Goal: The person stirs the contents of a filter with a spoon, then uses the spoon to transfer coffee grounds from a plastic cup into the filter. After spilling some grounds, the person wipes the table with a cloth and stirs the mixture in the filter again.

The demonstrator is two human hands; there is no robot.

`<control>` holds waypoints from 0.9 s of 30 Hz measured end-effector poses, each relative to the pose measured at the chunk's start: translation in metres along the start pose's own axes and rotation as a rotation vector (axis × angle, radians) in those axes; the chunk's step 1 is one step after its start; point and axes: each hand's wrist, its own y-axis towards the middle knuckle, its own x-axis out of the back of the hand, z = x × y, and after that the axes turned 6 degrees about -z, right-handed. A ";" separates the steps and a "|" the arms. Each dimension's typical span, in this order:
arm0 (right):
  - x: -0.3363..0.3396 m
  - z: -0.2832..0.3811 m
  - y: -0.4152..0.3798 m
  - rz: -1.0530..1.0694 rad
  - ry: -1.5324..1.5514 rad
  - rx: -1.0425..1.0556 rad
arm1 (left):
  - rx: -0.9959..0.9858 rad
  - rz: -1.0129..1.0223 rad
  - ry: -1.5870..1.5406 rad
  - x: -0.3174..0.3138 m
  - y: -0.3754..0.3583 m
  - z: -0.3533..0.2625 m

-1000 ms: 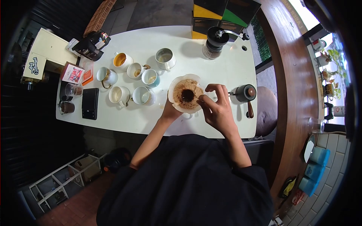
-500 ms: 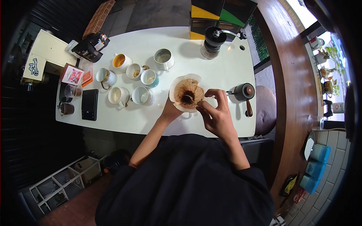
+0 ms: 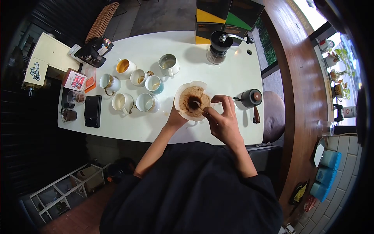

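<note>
A white, wavy-edged paper coffee filter (image 3: 183, 93), stained brown with dark wet grounds deep inside, stands open over the near middle of the table. My left hand (image 3: 176, 118) is closed round the left side of the coffee dripper under it; the dripper's body is mostly hidden by the filter. From the right, my right hand (image 3: 223, 121) pinches a thin pale spoon-like stirrer (image 3: 198, 104) between thumb and fingers. Its far end reaches down into the grounds, and its exact kind is hard to make out.
Several used cups, including a white mug (image 3: 122, 102), stand left of the filter. A small dark kettle (image 3: 246, 99) stands right of my hand. Farther back are a hand coffee grinder (image 3: 219, 47) and stacked boxes (image 3: 210, 29). A black scale (image 3: 92, 111) lies at left.
The view has shifted a little. Both hands keep their grips; my right hand and the stirrer have moved only slightly inside the filter.
</note>
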 end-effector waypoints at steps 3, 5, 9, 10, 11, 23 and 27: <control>0.001 -0.001 -0.003 -0.023 -0.048 -0.015 | -0.002 -0.020 -0.101 -0.003 0.001 -0.008; 0.000 -0.004 -0.002 -0.034 -0.067 -0.018 | 0.029 -0.019 -0.131 -0.005 0.001 0.002; -0.008 -0.003 -0.002 0.016 -0.078 0.006 | 0.022 0.005 -0.136 -0.002 0.005 0.001; -0.010 -0.002 -0.003 0.022 -0.028 -0.016 | 0.019 -0.001 -0.136 -0.002 0.006 -0.001; -0.010 -0.001 -0.004 0.031 -0.017 -0.017 | 0.020 0.004 -0.137 -0.002 0.006 -0.003; 0.000 0.006 -0.002 0.067 0.076 -0.034 | 0.036 -0.026 -0.153 -0.002 0.003 0.002; 0.002 0.007 -0.003 0.045 0.102 -0.049 | 0.024 -0.001 -0.153 0.001 0.001 0.002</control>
